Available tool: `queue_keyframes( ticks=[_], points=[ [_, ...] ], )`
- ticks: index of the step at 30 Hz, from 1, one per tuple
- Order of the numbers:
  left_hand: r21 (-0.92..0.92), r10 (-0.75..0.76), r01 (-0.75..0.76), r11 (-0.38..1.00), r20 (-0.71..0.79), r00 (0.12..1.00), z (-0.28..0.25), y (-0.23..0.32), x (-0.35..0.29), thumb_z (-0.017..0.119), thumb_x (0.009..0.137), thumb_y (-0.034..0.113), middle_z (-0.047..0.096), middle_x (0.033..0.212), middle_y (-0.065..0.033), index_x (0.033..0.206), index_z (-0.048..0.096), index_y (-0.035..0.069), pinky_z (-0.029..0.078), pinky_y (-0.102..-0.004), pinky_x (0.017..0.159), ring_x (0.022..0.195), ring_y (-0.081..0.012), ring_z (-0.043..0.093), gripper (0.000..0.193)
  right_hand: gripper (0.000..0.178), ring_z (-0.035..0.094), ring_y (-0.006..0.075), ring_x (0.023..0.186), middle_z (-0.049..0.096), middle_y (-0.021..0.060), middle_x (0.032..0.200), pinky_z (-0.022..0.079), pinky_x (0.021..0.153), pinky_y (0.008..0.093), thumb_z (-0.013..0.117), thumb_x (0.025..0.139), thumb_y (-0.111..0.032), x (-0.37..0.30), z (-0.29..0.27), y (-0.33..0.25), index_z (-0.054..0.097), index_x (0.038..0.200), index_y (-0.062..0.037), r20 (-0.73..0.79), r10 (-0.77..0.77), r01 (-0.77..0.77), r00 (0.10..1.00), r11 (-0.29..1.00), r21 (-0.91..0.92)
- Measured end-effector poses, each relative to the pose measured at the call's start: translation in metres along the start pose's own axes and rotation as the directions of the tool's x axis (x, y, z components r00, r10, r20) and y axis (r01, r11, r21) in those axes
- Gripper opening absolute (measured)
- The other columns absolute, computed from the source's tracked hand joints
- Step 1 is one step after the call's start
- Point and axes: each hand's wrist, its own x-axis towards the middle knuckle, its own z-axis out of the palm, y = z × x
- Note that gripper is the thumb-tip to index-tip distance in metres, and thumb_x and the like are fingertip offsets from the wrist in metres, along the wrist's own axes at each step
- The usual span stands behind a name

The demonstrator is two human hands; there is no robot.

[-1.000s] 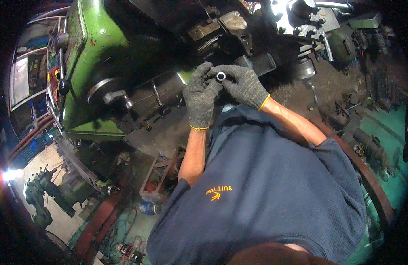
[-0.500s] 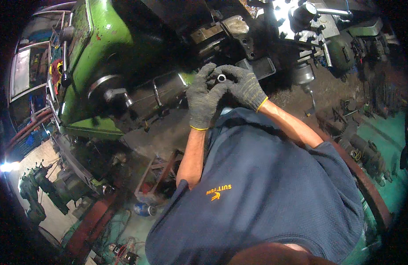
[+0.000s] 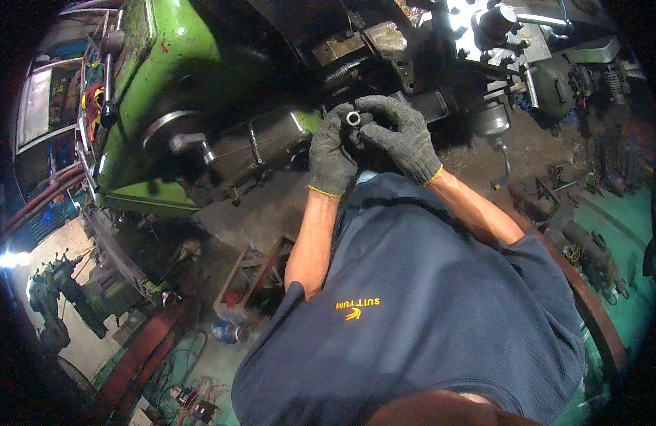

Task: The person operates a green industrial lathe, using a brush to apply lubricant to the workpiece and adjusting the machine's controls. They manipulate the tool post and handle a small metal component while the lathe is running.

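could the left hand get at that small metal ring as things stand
Probably yes: the left hand in its grey glove is already at the small metal ring, fingertips pinching it together with the right hand. Nothing sits between them.

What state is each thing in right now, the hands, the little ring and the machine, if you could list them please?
left hand: gloved, fingertips pinching the metal ring.
right hand: gloved, fingers closed on the ring's other side.
metal ring: held up between both hands, bore facing the camera.
green lathe: no sign of motion visible.
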Motion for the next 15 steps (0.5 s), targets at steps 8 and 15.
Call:
queue_keyframes(
  ticks=[8,15],
  points=[
    [-0.168,-0.126,0.121,0.978,-0.021,0.992,-0.002,-0.005,-0.002,0.051,0.107,0.024,0.07,0.118,-0.0129,0.129,0.063,0.005,0.056,-0.0398,0.099,0.109,-0.0239,0.067,0.031,0.035,0.069,0.0209,0.107,0.073,0.0085,0.114,0.053,0.096,0.0348,0.071,0.083,-0.012,-0.002,-0.001,-0.007,0.071,0.118,-0.006,0.039,-0.086,0.087,0.996,0.996,-0.02],
    [-0.17,-0.118,0.117,0.979,0.001,0.993,-0.002,-0.007,0.001,0.052,0.107,0.024,0.07,0.117,-0.0119,0.129,0.064,0.006,0.056,-0.0404,0.1,0.109,-0.0239,0.067,0.031,0.034,0.069,0.0209,0.107,0.073,0.0084,0.113,0.053,0.096,0.035,0.071,0.084,-0.012,-0.003,-0.001,-0.004,0.071,0.117,-0.0058,0.034,-0.099,0.1,0.995,0.994,-0.048]
  ],
)
